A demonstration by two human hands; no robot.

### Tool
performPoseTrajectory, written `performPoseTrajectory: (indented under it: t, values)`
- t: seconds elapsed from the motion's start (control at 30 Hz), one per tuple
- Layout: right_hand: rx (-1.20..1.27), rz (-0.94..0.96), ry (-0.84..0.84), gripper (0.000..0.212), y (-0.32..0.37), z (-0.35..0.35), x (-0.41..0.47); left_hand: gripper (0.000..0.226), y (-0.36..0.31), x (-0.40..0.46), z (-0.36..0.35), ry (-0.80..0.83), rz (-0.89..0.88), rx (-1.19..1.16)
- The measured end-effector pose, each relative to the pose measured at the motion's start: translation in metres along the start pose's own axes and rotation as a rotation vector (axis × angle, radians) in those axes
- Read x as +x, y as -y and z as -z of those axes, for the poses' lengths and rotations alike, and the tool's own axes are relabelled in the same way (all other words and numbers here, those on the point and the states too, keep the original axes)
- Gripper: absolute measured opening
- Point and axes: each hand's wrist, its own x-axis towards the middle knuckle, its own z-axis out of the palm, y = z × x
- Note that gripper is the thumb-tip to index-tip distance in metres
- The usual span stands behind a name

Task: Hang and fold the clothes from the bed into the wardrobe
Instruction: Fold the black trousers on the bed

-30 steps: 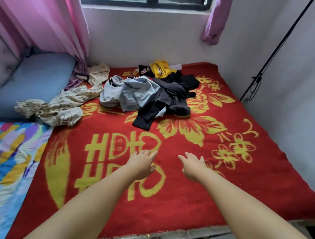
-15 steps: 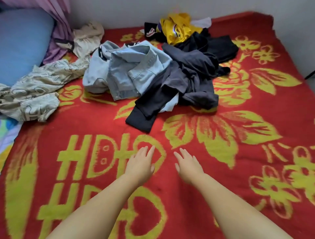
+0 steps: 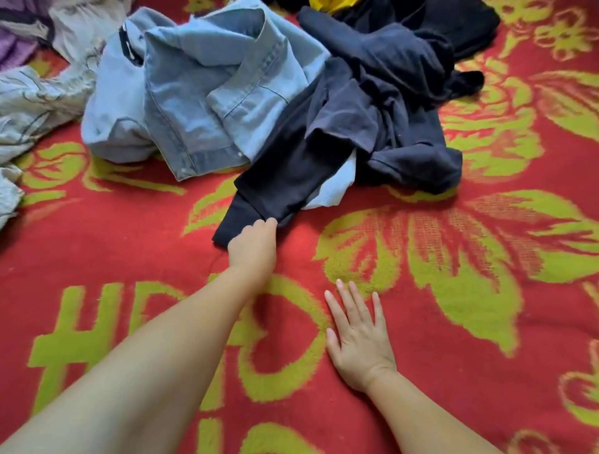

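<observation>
Head view: looking down at a bed from its near edge, with two bare forearms reaching forward.
Surface: a red blanket [image 3: 470, 372] with large yellow-green flowers and block characters covers the bed across almost the whole picture.
Room: only the bed shows; a strip of purple cloth [image 3: 16, 42] sits in the top left corner.
Clothes pile: a loose heap lies on the blanket in the upper middle, well beyond the right hand.
Count, light garments: one pale blue denim shirt [image 3: 207, 87], crumpled with its collar up, on the left of the heap.
Count, dark garments: one black sleeve or trouser leg [image 3: 285, 168] stretches toward the viewer; one navy garment [image 3: 389, 107] is bunched to its right; more black cloth [image 3: 466, 26] lies behind. How many separate dark pieces there are cannot be told.
Count, other cloth: one yellow scrap [image 3: 327, 4] at the top edge; one cream patterned sheet [image 3: 35, 103] rumpled at the left edge.
Left hand [image 3: 254, 244]: fingers curled over the near end of the black sleeve or trouser leg, gripping its hem against the blanket.
Right hand [image 3: 356, 337]: lies flat, palm down on the blanket, fingers straight and slightly spread, holding nothing, near the left forearm.
</observation>
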Motion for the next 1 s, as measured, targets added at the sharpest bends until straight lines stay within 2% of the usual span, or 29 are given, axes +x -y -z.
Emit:
performPoseTrajectory:
  t: [0.07, 0.17, 0.27, 0.37, 0.4, 0.43, 0.5, 0.53, 0.6, 0.67, 0.77, 0.83, 0.9, 1.0]
  values:
    - [-0.008, 0.001, 0.013, 0.059, -0.003, 0.001, 0.004, 0.012, 0.01, 0.006, 0.02, 0.049, 0.013, -0.126]
    - [-0.008, -0.013, 0.048, 0.059, -0.004, 0.003, 0.01, 0.017, -0.001, -0.029, 0.044, 0.044, -0.007, -0.36]
    - [0.024, -0.04, 0.234, 0.058, -0.003, 0.01, 0.009, 0.021, -0.027, -0.089, 0.059, 0.113, -0.087, -0.562]
    - [0.203, -0.035, 0.368, 0.055, -0.007, 0.021, 0.021, 0.027, -0.028, -0.139, 0.068, 0.226, -0.109, -0.728]
    - [0.385, -0.104, 0.396, 0.049, -0.005, 0.035, 0.026, 0.025, -0.022, -0.156, 0.07, 0.265, -0.119, -0.755]
    - [0.678, -0.249, 0.38, 0.042, -0.003, 0.054, 0.032, 0.023, -0.014, -0.17, 0.072, 0.303, -0.126, -0.77]
    - [1.37, -0.66, 0.27, 0.038, 0.002, 0.095, 0.044, 0.02, 0.005, -0.194, 0.079, 0.36, -0.119, -0.802]
    - [1.622, -0.823, 0.205, 0.041, 0.004, 0.111, 0.045, 0.021, 0.016, -0.206, 0.085, 0.376, -0.118, -0.802]
    - [1.873, -1.005, 0.125, 0.044, 0.01, 0.138, 0.04, 0.021, 0.037, -0.234, 0.101, 0.427, -0.145, -0.749]
    - [1.805, -1.034, 0.178, 0.04, 0.025, 0.153, 0.032, 0.022, 0.059, -0.259, 0.112, 0.497, -0.229, -0.588]
    - [1.433, -0.957, 0.494, 0.025, 0.05, 0.16, 0.003, 0.021, 0.108, -0.296, 0.128, 0.592, -0.345, -0.255]
    - [1.344, -0.939, 0.645, 0.015, 0.054, 0.163, -0.021, 0.016, 0.145, -0.321, 0.13, 0.706, -0.346, -0.033]
    - [1.369, -0.983, 0.616, 0.01, 0.051, 0.159, -0.037, 0.013, 0.176, -0.342, 0.125, 0.819, -0.303, 0.148]
    - [1.349, -0.951, 0.474, 0.031, 0.056, 0.157, -0.044, 0.025, 0.206, -0.356, 0.111, 0.878, -0.197, 0.353]
